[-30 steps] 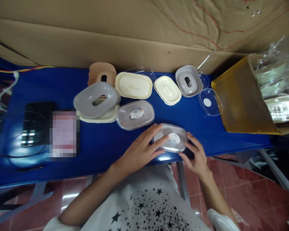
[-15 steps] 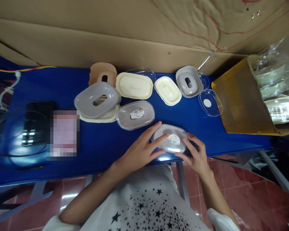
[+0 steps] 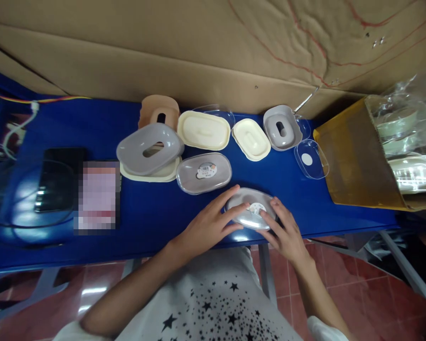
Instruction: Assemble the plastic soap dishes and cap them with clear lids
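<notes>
Near the front edge of the table lies an oval grey plastic box [image 3: 249, 220] with a clear lid and a round white label [image 3: 257, 208]. My left hand [image 3: 209, 228] grips its left side, index fingertip on the far rim and another finger on the lid near the label. From the right, my right hand [image 3: 287, 234] holds the box, fingertips on the lid and label, thumb at the near edge. A similar grey lidded box [image 3: 203, 179] with a printed label sits just beyond my left hand.
Cream trays [image 3: 204, 131], a cream lid-like piece [image 3: 252, 139], grey slotted pieces [image 3: 147, 149] and an orange-brown piece [image 3: 159, 111] line the back. A clear lid [image 3: 310, 160] lies beside a cardboard box [image 3: 358, 161] of wrapped goods. A dark phone-like object [image 3: 58, 177] is left.
My right index finger has moved inward onto the label. Both hands stay on the lidded box, and the whole view has shifted slightly.
</notes>
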### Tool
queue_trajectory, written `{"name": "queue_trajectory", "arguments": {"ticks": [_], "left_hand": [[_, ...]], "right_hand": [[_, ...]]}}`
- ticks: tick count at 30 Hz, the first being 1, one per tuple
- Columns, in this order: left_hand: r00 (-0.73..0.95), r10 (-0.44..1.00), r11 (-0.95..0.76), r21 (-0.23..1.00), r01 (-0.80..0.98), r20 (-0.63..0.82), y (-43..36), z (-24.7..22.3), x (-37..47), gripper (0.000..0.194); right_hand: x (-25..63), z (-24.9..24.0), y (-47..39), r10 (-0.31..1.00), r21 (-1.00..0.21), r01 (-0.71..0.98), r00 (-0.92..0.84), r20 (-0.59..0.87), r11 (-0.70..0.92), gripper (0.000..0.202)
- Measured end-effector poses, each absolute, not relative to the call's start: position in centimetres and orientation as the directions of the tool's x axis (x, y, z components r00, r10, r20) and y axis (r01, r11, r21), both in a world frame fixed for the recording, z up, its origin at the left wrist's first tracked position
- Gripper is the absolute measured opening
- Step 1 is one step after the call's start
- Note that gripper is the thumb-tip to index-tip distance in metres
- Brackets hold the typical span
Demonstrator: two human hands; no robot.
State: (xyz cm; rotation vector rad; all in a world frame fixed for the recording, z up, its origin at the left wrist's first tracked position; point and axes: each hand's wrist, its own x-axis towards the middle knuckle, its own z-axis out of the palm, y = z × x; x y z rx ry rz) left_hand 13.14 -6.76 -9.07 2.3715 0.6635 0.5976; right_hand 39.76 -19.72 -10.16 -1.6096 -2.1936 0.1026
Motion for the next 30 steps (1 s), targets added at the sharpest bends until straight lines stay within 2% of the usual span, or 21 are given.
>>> {"name": "queue_trajectory", "arguments": {"ticks": [9, 14, 16, 19, 21, 23, 25, 28, 30], "left_hand": [[0.748, 0.631, -0.635, 0.691, 0.346, 0.205, -8.3, -9.8, 11.3, 0.060], [0.742, 0.657, -0.599, 0.692, 0.404, 0.135, -8.9, -8.2, 9.4, 0.060], [0.711, 0.684, -0.602, 0.676, 0.425, 0.162, -8.5, -7.4, 8.1, 0.055], [0.546, 0.775, -0.612, 0.594, 0.522, 0.319, -6.5, -6.6, 5.6, 0.040], [0.423, 0.811, -0.581, 0.462, 0.670, 0.405, -4.5, -6.4, 4.1, 0.037], [0.364, 0.843, -0.503, 0.342, 0.794, 0.395, -2.3, -6.6, 2.9, 0.042], [0.364, 0.862, -0.465, 0.265, 0.845, 0.354, -0.7, -6.9, 2.2, 0.046], [0.373, 0.873, -0.456, 0.255, 0.853, 0.316, 0.3, -7.5, 2.0, 0.044], [0.364, 0.877, -0.454, 0.294, 0.841, 0.313, 0.1, -7.9, 2.2, 0.042]], "right_hand": [[38.4, -10.4, -20.3, 0.917, -0.346, 0.865, -0.267, 0.297, 0.364, 0.069], [37.5, -11.2, -20.3, 0.912, -0.385, 0.841, -0.274, 0.304, 0.381, 0.061], [38.1, -11.3, -20.1, 0.916, -0.403, 0.838, -0.251, 0.313, 0.368, 0.062], [40.1, -11.1, -19.8, 0.929, -0.419, 0.869, -0.114, 0.351, 0.264, 0.068], [41.5, -10.8, -19.4, 0.927, -0.383, 0.910, -0.003, 0.375, 0.158, 0.070], [42.2, -10.4, -18.9, 0.905, -0.300, 0.951, 0.067, 0.419, 0.068, 0.074], [41.6, -9.9, -18.2, 0.865, -0.230, 0.972, 0.081, 0.496, 0.041, 0.079], [37.6, -9.2, -16.9, 0.845, -0.245, 0.956, -0.007, 0.534, 0.163, 0.073], [33.5, -8.8, -15.8, 0.877, -0.281, 0.905, -0.170, 0.450, 0.320, 0.064]]}}
